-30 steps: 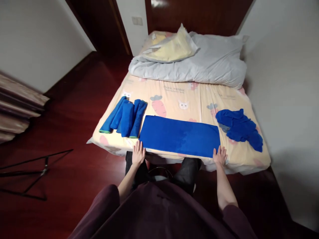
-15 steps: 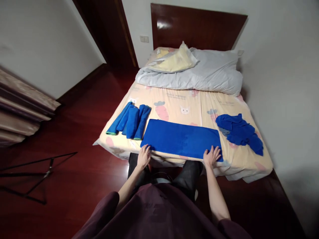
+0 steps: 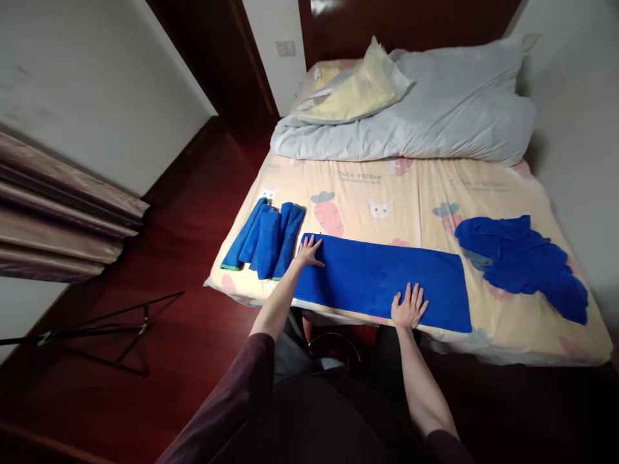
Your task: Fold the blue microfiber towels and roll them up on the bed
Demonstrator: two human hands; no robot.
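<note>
A blue towel (image 3: 367, 274) lies flat in a long rectangle along the near edge of the bed. My left hand (image 3: 309, 251) rests on its far left corner, fingers spread. Nearer the front edge, right of the towel's middle, my right hand (image 3: 409, 308) presses flat with its fingers apart. Several rolled blue towels (image 3: 268, 241) with green edging lie side by side just left of the flat towel. To its right is a loose, crumpled heap of blue towels (image 3: 520, 261), with a greyish patch showing at its left side.
The bed (image 3: 416, 193) has a cream sheet printed with carrots and rabbits. A grey quilt (image 3: 464, 103) and a yellow pillow (image 3: 367, 87) are bunched by the headboard. A black tripod-like stand (image 3: 116, 328) is on the red floor at left, near striped curtains (image 3: 62, 212).
My left hand has moved from the towel's near left corner to its far left corner. My right hand has shifted inward from the near right corner. The view has tilted down and closer.
</note>
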